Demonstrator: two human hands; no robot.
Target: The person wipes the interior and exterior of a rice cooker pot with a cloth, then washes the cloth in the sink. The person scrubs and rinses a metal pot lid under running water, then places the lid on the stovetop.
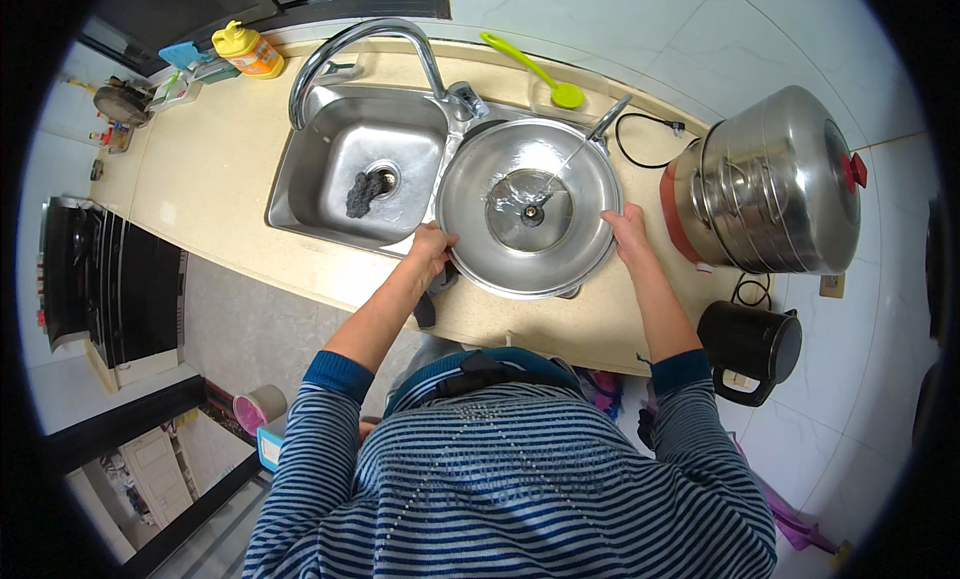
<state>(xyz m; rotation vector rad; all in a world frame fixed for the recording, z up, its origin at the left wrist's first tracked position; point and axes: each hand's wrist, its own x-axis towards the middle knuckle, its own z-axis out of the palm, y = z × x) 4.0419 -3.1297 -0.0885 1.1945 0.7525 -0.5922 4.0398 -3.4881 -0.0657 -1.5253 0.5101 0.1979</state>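
Note:
My left hand (433,249) grips the near left rim of a large round stainless-steel pan lid (470,181). On the right side of that rim is my right hand (630,230), its thumb over the edge. The lid has a round glass window (510,230) with a screw fitting (531,213) at its centre. It lies over the right part of the sink, hiding most of what is beneath. A thin stream of water falls onto it from a small tap (611,116). Dark cloth (425,309) hangs at the counter edge below my left hand.
Left of the lid, a steel sink basin (315,181) holds a grey scouring pad (364,195) beside its drain, under a tall curved faucet (390,25). A lime-green ladle (568,95) lies behind. To the right stand a steel steamer pot (780,189) and a black electric kettle (742,346).

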